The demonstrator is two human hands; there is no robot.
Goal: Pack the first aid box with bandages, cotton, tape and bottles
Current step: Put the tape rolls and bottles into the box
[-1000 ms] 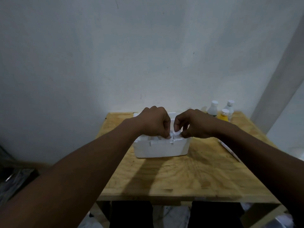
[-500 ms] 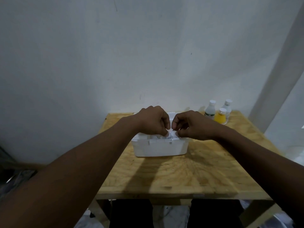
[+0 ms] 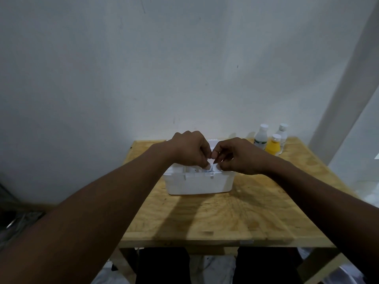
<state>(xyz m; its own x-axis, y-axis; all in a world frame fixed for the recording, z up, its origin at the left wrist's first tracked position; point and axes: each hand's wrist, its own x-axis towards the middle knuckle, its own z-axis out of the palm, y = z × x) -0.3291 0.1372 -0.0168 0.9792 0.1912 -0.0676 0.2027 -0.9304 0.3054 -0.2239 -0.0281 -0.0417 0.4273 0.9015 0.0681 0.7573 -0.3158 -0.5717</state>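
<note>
Reaching forward over the wooden bench [image 3: 215, 214], both bare arms meet above the white first aid box [image 3: 199, 182], which stands toward the bench's far edge, a little left of its middle. The left hand [image 3: 189, 149] hangs over the box's open top with its fingers [image 3: 207, 165] curled down and pinched together at the near rim. The right hand [image 3: 238, 155] mirrors it from the other side, its fingers [image 3: 217, 166] bent inward and pinched as well, so the two sets of fingertips sit just beside each other. Between and under them shows a small white item with a trace of blue print [image 3: 209, 170], lying inside the box against its near wall; what it is cannot be told, and whether either hand truly grips it or only presses on it cannot be told either. The rest of the box's inside is mostly hidden by the hands.

At the bench's far right corner stand three bottles close together: a white bottle [image 3: 260, 137] with a green band, a clear bottle [image 3: 282, 134] behind, and a yellow bottle [image 3: 273, 146] nearest, all upright and capped, well apart from the box.
</note>
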